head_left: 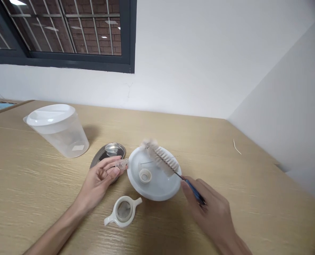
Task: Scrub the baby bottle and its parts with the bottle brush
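My right hand (pixel 209 212) grips the blue handle of a bottle brush (pixel 162 159) with white bristles. The brush slants up and to the left over a white bowl (pixel 153 193). Between the fingers of my left hand (pixel 100 180) is a small clear ribbed piece (pixel 122 164), close to the bowl's left rim; its exact kind is unclear. Inside the bowl sit a small white cap-like ring (pixel 145 175) and a thin wire (pixel 147 163), partly behind the brush. A white tea strainer (pixel 123 211) with two handles lies in front of the bowl.
Behind my left hand lies a dark oval metal dish (pixel 100 153) with a clear piece (pixel 113 147) on it. A translucent lidded pitcher (pixel 64 134) stands farther left. A thin pale strip (pixel 236 147) rests at the right, and white walls (pixel 178 71) border the table.
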`<control>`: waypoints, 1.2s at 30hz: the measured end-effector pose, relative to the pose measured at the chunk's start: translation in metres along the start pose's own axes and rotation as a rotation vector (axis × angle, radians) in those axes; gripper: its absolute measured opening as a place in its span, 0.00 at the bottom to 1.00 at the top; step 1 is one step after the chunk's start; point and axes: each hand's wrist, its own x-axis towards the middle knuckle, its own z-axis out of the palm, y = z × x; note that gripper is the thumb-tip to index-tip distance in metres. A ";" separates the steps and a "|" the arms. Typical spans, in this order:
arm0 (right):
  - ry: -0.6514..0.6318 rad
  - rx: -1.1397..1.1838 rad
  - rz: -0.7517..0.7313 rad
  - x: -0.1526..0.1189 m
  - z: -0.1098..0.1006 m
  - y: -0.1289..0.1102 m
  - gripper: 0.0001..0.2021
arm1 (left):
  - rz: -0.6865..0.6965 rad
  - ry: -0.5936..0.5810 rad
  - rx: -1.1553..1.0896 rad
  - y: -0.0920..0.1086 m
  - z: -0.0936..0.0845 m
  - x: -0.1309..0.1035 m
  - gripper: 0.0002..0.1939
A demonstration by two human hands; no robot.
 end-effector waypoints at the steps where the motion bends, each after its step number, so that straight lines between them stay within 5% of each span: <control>1: 0.000 0.012 -0.001 0.001 -0.001 0.000 0.08 | -0.010 -0.020 -0.027 0.000 0.000 0.000 0.26; 13: 0.011 0.149 -0.015 -0.004 -0.007 -0.008 0.09 | 0.345 0.051 0.046 -0.013 0.005 -0.004 0.24; 36: -0.010 0.108 -0.082 -0.004 -0.007 -0.004 0.10 | 0.453 0.144 0.207 -0.014 0.006 -0.006 0.19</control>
